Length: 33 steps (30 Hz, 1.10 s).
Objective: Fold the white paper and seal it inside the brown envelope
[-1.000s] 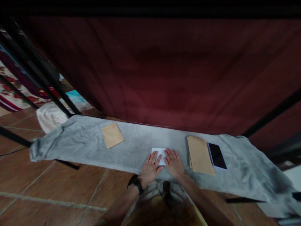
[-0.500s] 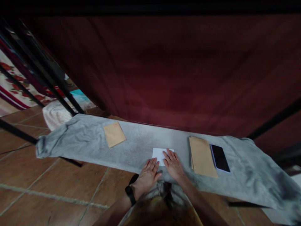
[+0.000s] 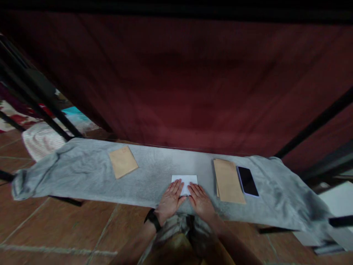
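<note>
A small white sheet of paper (image 3: 185, 179) lies on the grey cloth in front of me. My left hand (image 3: 171, 198) rests flat on its near left part, fingers stretched out, with a black watch on the wrist. On the near right part lies my right hand (image 3: 200, 200), also flat with straight fingers. The two thumbs come close together at the paper's near edge. Both palms hide the paper's lower corners. Whether the sheet is folded I cannot tell.
Grey cloth (image 3: 154, 173) covers a long narrow bench. A brown envelope (image 3: 123, 162) lies to the left. Several brown paper pieces (image 3: 229, 182) are stacked at right, beside a phone (image 3: 247, 181). Behind hangs a dark red curtain (image 3: 176, 92), between black metal posts (image 3: 317, 123).
My right hand has slid nearer to me, off the paper's upper right corner, and now mirrors the left. The camera view has turned slightly right.
</note>
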Each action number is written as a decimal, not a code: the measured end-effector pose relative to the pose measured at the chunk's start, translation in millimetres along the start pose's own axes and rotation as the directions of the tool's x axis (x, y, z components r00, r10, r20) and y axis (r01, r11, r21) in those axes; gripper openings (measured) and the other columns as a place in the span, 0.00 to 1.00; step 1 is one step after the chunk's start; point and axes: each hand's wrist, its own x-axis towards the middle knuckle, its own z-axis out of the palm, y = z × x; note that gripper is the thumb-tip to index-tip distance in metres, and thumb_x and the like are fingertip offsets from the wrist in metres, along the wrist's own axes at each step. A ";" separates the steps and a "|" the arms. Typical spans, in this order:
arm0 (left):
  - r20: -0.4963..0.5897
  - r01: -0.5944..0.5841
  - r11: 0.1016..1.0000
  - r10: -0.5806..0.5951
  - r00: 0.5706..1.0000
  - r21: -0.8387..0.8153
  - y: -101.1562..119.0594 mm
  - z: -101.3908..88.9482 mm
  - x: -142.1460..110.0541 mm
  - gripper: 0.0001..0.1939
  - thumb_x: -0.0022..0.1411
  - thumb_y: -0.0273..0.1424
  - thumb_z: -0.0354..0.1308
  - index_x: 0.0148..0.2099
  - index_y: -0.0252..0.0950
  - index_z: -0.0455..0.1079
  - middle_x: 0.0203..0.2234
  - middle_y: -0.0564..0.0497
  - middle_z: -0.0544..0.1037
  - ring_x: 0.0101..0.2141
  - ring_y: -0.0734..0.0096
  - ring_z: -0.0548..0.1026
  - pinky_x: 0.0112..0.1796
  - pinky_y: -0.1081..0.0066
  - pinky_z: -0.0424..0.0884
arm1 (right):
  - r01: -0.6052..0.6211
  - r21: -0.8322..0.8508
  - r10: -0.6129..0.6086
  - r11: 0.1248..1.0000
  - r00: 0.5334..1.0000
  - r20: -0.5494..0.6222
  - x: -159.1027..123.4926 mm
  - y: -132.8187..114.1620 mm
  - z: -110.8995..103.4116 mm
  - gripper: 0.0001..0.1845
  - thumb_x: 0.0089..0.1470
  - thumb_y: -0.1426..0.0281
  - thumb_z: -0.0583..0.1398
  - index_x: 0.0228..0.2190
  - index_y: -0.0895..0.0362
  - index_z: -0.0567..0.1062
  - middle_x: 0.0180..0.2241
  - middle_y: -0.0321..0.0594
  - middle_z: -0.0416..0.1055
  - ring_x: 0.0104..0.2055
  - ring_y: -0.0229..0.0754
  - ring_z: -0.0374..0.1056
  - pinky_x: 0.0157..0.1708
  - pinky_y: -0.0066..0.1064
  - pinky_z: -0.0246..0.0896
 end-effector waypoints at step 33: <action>0.094 -0.290 0.937 0.312 0.946 -0.194 23.2 -10.4 17.4 0.33 0.75 0.49 0.41 0.73 0.36 0.52 0.71 0.44 0.57 0.71 0.66 0.51 0.69 0.60 0.45 | -0.049 0.361 0.116 0.931 0.979 -0.165 -29.0 9.8 -13.4 0.15 0.62 0.74 0.52 0.36 0.52 0.78 0.45 0.41 0.79 0.51 0.45 0.73 0.54 0.42 0.69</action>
